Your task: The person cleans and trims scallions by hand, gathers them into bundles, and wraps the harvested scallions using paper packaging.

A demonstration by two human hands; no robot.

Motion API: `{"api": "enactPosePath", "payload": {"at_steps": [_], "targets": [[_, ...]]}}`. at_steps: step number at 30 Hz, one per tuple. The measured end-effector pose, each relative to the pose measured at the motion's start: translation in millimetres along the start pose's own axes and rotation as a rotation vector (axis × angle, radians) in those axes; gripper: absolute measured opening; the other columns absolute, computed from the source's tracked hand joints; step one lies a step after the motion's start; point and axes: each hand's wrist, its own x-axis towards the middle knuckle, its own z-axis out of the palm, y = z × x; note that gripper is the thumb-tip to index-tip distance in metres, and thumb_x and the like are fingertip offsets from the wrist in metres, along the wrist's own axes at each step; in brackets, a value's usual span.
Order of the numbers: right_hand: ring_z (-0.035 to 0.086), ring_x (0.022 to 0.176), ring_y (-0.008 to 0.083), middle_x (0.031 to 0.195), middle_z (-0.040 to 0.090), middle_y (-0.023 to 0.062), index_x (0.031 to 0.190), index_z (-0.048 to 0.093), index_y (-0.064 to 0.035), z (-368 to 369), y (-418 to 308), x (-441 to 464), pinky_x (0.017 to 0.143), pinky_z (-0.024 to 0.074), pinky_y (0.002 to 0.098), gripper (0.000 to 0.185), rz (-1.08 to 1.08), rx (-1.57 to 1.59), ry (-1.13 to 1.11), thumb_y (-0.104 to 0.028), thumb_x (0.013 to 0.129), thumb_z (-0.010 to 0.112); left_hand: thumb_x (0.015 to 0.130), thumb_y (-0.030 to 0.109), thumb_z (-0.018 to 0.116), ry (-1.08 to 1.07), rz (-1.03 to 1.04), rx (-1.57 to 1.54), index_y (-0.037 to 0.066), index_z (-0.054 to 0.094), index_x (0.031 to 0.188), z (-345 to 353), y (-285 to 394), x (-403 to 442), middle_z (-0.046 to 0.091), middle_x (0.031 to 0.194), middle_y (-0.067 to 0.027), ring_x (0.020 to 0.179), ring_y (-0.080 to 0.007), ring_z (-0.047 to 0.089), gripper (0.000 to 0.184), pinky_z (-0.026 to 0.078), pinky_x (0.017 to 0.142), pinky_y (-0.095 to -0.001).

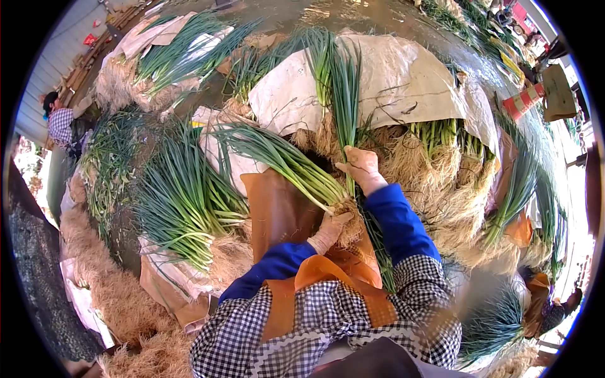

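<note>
My left hand (329,232) is closed around the root end of a bunch of green onions (283,160), whose leaves fan out to the upper left over an orange-brown apron (268,205). Tangled pale roots (350,228) hang beside its fingers. My right hand (363,167), a little higher and to the right, is closed on the stalks of other green onions (345,104). Their dark leaves point away from me, over a pale sheet (403,72). Stalks and roots partly hide the fingertips of both hands.
A large pile of green onions (183,195) lies at left, and rooty bundles (435,170) sit under the sheet at right. Loose roots (101,264) heap along the left. A person (62,126) works at far left; another (551,309) is at lower right. Wet floor (283,19) shows behind.
</note>
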Motion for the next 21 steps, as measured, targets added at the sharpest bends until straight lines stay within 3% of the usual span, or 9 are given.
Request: {"api": "enactPosePath", "payload": {"at_steps": [5,8,9,11,14,15,17,18,21], "targets": [[0.06,0.072,0.0316,0.076,0.062,0.0161,0.082,0.06,-0.0057,18,21,-13,0.066,0.0477,0.0392,0.035,0.013,-0.022,-0.151,-0.041,0.083,0.058,0.08,-0.004,0.056,0.053,-0.065,-0.061,0.003,0.052,0.118,1,8,-1,0.059,0.105,-0.0054,0.093,-0.0182,0.058,0.039,0.05,0.08,-0.0307],[0.058,0.075,0.0282,0.078,0.059,0.0158,0.079,0.057,-0.0014,-27,0,-66,0.072,0.0478,0.0428,0.046,0.027,0.136,-0.741,-0.04,0.092,0.036,0.079,-0.005,0.056,0.087,-0.002,0.016,0.004,0.054,0.115,-15,-8,9,0.059,0.103,-0.0046,0.092,-0.0185,0.059,0.037,0.05,0.081,-0.0305],[0.06,0.088,0.0365,0.091,0.063,0.0209,0.093,0.061,0.0002,-41,-5,-87,0.079,0.0474,0.0457,0.043,0.068,0.006,-0.982,-0.035,0.088,0.037,0.079,-0.005,0.057,0.098,0.054,0.05,0.004,0.055,0.114,-20,-14,12,0.059,0.102,-0.0044,0.091,-0.0185,0.059,0.037,0.05,0.081,-0.0304],[0.062,0.09,0.0323,0.09,0.066,0.0154,0.089,0.067,-0.0045,-27,25,-156,0.082,0.0485,0.0402,0.029,-0.051,-0.124,-1.235,-0.023,0.079,0.048,0.078,-0.006,0.058,0.121,-0.006,-0.046,0.004,0.056,0.113,-12,-3,7,0.06,0.101,-0.0041,0.091,-0.0178,0.059,0.037,0.05,0.081,-0.03],[0.063,0.083,0.0299,0.083,0.066,0.0114,0.08,0.067,-0.0071,-12,97,-211,0.076,0.0504,0.0378,0.025,-0.025,-0.152,-0.866,-0.028,0.079,0.053,0.077,-0.007,0.058,0.046,0.006,-0.09,0.004,0.056,0.113,-5,4,5,0.059,0.101,-0.0048,0.09,-0.0175,0.059,0.037,0.05,0.081,-0.0299],[0.064,0.082,0.0298,0.081,0.066,0.0116,0.079,0.066,-0.0074,-35,44,-155,0.075,0.0505,0.0384,0.027,0.117,-0.398,-0.937,-0.03,0.082,0.051,0.077,-0.007,0.058,0.046,0.003,-0.09,0.004,0.056,0.113,-3,2,5,0.059,0.101,-0.0048,0.09,-0.0175,0.059,0.037,0.05,0.081,-0.0299],[0.062,0.072,0.0309,0.075,0.063,0.0144,0.087,0.057,-0.0089,-50,0,-99,0.067,0.0479,0.0417,0.038,0.234,0.033,-0.349,-0.046,0.088,0.047,0.079,-0.006,0.058,0.129,-0.002,0.038,0.004,0.055,0.113,1,0,4,0.059,0.101,-0.0055,0.089,-0.0181,0.059,0.036,0.051,0.079,-0.0307],[0.061,0.069,0.0314,0.073,0.062,0.0144,0.085,0.057,-0.0085,-52,-17,-71,0.064,0.0466,0.0405,0.043,0.286,0.169,-0.247,-0.051,0.084,0.051,0.08,-0.005,0.057,0.105,-0.015,0.021,0.004,0.053,0.114,4,1,1,0.058,0.104,-0.0063,0.09,-0.019,0.059,0.036,0.051,0.078,-0.0316],[0.061,0.071,0.0302,0.073,0.062,0.0126,0.076,0.06,-0.0073,-2,-9,-5,0.064,0.0465,0.0392,0.043,0.16,0.002,-0.096,-0.051,0.076,0.059,0.08,-0.005,0.057,0.018,-0.083,-0.077,0.004,0.052,0.115,6,7,-3,0.058,0.105,-0.0073,0.092,-0.0202,0.059,0.037,0.052,0.078,-0.0323]]}}
